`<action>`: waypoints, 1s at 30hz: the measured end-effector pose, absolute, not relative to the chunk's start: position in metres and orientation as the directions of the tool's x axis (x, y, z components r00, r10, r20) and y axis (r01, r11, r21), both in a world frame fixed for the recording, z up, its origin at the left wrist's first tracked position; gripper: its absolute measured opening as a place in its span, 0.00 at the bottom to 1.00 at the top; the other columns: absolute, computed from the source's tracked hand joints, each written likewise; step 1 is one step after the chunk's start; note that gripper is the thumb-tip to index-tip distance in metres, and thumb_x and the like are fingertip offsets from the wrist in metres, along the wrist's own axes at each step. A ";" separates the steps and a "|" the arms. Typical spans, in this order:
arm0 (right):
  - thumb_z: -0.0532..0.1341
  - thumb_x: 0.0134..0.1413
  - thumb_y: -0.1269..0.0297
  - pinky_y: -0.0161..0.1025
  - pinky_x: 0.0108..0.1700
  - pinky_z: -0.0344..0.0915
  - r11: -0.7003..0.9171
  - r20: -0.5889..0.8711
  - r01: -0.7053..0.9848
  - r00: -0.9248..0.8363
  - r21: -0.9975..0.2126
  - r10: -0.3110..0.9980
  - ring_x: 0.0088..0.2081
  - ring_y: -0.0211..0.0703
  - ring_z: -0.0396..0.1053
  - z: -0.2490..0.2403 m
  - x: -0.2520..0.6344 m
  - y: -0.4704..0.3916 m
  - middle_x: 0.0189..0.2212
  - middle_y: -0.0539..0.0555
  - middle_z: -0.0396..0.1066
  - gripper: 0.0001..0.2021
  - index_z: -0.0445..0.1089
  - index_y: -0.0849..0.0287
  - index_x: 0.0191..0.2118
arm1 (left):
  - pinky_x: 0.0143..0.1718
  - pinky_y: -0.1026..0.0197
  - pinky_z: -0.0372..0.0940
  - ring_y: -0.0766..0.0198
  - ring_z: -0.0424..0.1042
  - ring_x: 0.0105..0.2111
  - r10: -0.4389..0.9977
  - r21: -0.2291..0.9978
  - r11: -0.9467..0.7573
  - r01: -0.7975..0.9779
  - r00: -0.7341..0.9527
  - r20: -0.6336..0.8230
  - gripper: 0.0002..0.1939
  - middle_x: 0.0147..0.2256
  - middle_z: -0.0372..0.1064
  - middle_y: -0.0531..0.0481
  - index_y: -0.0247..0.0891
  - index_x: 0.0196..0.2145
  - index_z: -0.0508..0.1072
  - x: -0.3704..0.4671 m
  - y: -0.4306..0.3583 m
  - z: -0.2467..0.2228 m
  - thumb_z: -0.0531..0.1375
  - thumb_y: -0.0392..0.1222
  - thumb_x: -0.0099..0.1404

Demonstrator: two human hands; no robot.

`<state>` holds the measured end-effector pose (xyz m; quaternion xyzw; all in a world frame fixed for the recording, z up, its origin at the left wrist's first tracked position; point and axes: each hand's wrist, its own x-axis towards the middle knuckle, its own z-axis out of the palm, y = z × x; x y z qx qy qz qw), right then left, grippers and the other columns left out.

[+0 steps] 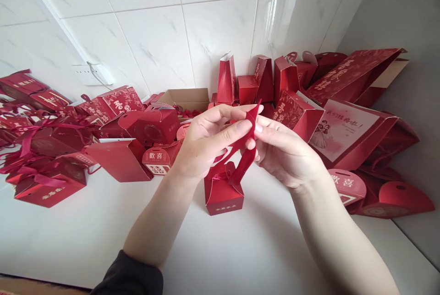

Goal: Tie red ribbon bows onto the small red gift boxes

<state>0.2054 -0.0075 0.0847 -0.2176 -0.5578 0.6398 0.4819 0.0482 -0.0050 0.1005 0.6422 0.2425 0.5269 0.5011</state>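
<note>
A small red gift box (224, 205) stands upright on the white table between my forearms. From its top rises a dark red ribbon (244, 166), which runs up into my fingers. My left hand (213, 134) pinches the ribbon between thumb and fingers, just above the box. Close against it, my right hand (280, 146) pinches the same ribbon from the other side, thumb near the left thumb. A pointed ribbon end sticks up above the fingertips. The hands partly hide the top of the box and the loop.
Red boxes tied with ribbons (50, 189) crowd the left. An open brown carton (187, 98) stands at the back with ribbon in it. Several red boxes and large red bags (347, 134) line the right side. A tiled wall (147, 34) with a power socket (92, 74) closes off the back.
</note>
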 end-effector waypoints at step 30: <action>0.67 0.51 0.47 0.35 0.30 0.65 0.570 0.566 0.088 -0.068 -0.817 0.821 0.28 0.39 0.67 0.085 0.205 -0.014 0.28 0.52 0.72 0.18 0.73 0.59 0.31 | 0.34 0.60 0.71 0.62 0.76 0.32 0.843 0.845 -0.534 -0.022 0.063 0.535 0.10 0.29 0.75 0.54 0.42 0.31 0.72 0.049 -0.003 0.098 0.70 0.45 0.57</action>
